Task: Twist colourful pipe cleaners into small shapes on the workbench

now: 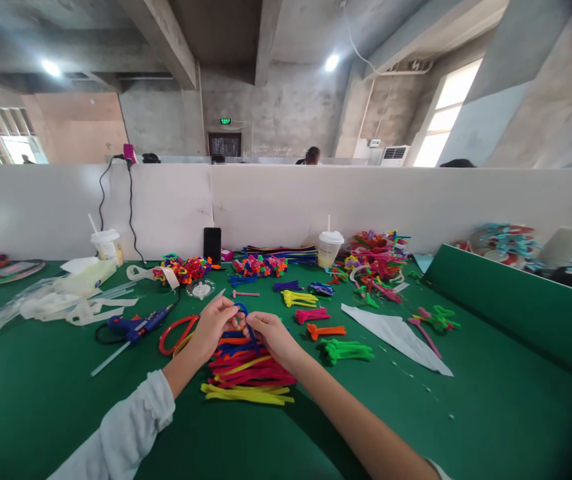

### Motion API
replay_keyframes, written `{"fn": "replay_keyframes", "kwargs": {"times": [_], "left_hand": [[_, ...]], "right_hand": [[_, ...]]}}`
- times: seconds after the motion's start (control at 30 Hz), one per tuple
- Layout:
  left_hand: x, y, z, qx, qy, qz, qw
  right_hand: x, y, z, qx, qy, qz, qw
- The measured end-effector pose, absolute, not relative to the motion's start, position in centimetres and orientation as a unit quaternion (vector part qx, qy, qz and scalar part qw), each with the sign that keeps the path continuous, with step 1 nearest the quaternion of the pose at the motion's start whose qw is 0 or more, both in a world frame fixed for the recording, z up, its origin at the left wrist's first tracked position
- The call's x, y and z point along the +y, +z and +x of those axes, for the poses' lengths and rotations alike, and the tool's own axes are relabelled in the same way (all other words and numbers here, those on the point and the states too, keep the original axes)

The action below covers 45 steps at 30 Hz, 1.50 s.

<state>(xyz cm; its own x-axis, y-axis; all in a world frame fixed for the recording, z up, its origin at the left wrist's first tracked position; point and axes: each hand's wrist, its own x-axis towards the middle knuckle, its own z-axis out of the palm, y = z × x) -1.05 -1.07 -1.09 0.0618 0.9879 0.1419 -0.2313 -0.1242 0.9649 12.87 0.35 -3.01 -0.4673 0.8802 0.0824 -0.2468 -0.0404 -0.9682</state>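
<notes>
A blue pipe cleaner (241,307) is bent into a loop between my two hands, one end hanging down. My left hand (217,321) pinches it from the left, and my right hand (272,335) grips it from the other side with thumb and fingers together. Below them lies a pile of straight pipe cleaners (251,373) in red, orange, blue and yellow. Right of my hands are small bundles of shaped pipe cleaners: yellow (300,299), pink (312,315), orange (326,331) and green (347,351).
A blue glue gun (139,325) and red-handled scissors (173,335) lie to the left, near plastic wrapping (51,300). Lidded cups (330,250) and a phone (213,245) stand by the white partition (276,207). White paper (396,337) lies right. A green board (511,300) borders the right side.
</notes>
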Motion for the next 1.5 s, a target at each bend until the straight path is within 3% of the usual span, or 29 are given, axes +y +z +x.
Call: {"fn": "replay_keyframes", "kwargs": {"times": [0.23, 0.5, 0.7, 0.77, 0.97, 1.07, 1.2, 1.4, 1.5], "left_hand": [[-1.3, -1.6, -0.5, 0.367, 0.538, 0.484, 0.585], [-1.5, -0.9, -1.5, 0.468, 0.433, 0.681, 0.361], [-1.9, -0.6, -1.8, 0.47, 0.391, 0.734, 0.296], [-2.2, -0.4, -1.8, 0.466, 0.387, 0.741, 0.29], [-2.9, 0.3, -1.4, 0.425, 0.437, 0.724, 0.322], [-3.0, 0.1, -1.3, 0.412, 0.44, 0.724, 0.336], [-2.8, -0.3, -1.4, 0.417, 0.439, 0.715, 0.349], [-2.5, -0.4, -1.0, 0.472, 0.421, 0.686, 0.359], [-2.6, -0.5, -0.9, 0.474, 0.439, 0.701, 0.303]], "right_hand": [[0.6, -4.5, 12.5, -0.551, 0.646, -0.266, 0.457], [-0.3, -3.5, 12.9, -0.685, 0.44, -0.361, 0.456], [-1.0, -3.1, 13.0, -0.771, 0.273, -0.364, 0.446], [-1.1, -3.1, 13.1, -0.771, 0.29, -0.354, 0.443], [-0.8, -3.5, 13.0, -0.584, 0.666, -0.208, 0.415], [-0.8, -3.8, 12.8, -0.515, 0.731, -0.182, 0.41], [-0.9, -3.7, 12.7, -0.564, 0.678, -0.222, 0.417], [-1.1, -3.3, 13.0, -0.74, 0.293, -0.376, 0.474], [-1.0, -3.2, 13.0, -0.684, 0.438, -0.371, 0.45]]}}
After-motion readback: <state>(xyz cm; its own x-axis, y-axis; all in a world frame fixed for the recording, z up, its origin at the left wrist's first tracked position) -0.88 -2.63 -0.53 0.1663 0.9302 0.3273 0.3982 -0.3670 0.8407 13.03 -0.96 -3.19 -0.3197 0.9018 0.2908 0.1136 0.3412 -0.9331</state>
